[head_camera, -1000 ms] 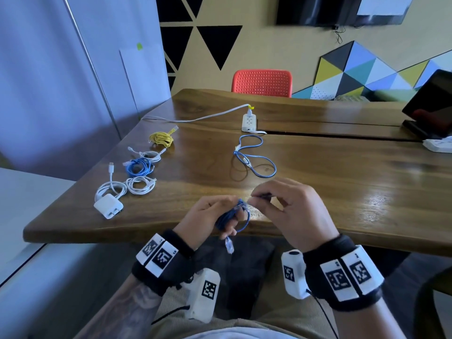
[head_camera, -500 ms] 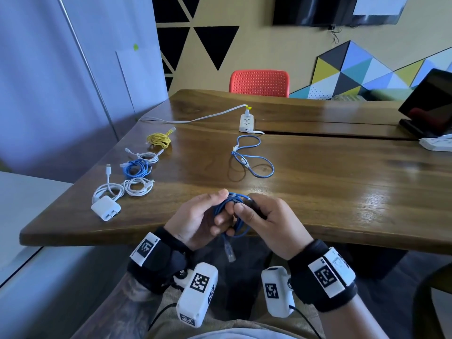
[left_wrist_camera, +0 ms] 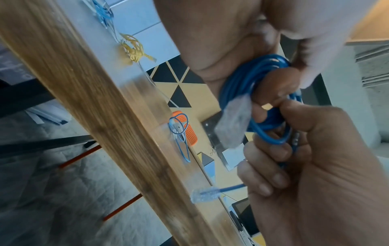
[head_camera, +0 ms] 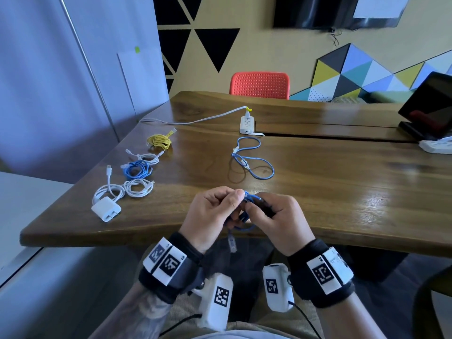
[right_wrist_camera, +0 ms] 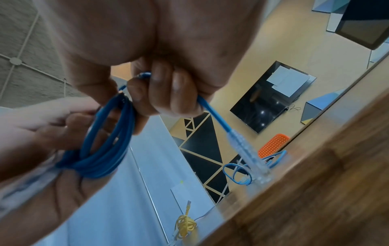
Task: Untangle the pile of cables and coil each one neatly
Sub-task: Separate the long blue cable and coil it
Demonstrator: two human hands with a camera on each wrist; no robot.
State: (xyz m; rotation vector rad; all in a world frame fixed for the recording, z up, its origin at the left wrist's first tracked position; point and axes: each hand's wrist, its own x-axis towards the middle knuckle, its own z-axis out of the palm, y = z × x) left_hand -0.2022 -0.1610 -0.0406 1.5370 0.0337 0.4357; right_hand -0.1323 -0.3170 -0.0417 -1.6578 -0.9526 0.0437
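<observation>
A blue network cable is wound into a small coil and held between both hands just above the table's near edge. My left hand grips the coil, whose loops pass round its fingers. My right hand curls round the cable's free end, which ends in a clear plug. The other clear plug hangs below the hands. A loose light-blue cable lies uncoiled at mid-table.
At the left of the wooden table lie coiled cables: a yellow one, a blue one, white ones and a white charger. A power strip sits farther back, and a tablet stands at the right.
My right hand has moved left from a short gap to meet the left hand at the blue coil. Both hands now hold it close together.
</observation>
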